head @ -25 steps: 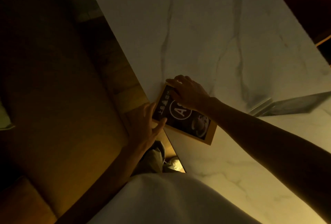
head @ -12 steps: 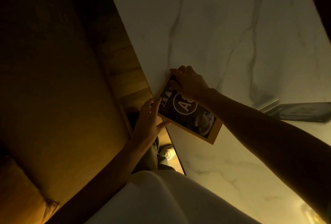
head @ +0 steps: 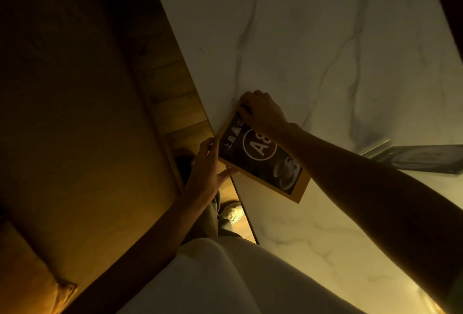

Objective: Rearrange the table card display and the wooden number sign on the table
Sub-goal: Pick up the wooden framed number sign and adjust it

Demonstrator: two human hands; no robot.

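The wooden number sign, a wood-framed dark panel marked A8 with a coffee cup picture, lies flat at the left edge of the white marble table. My right hand grips its far end, fingers curled over the corner. Pressed against the sign's left edge and near corner is my left hand, thumb under the corner by the table's rim. The table card display, a dark card in a clear stand, lies tilted at the right, apart from both hands.
A wooden floor strip and a tan bench seat run along the table's left side. My light-coloured clothing and a shoe fill the bottom of the view. The room is dim.
Both hands stay on the sign at the table's left edge. The view has shifted, and the sign's place on the table looks about the same.
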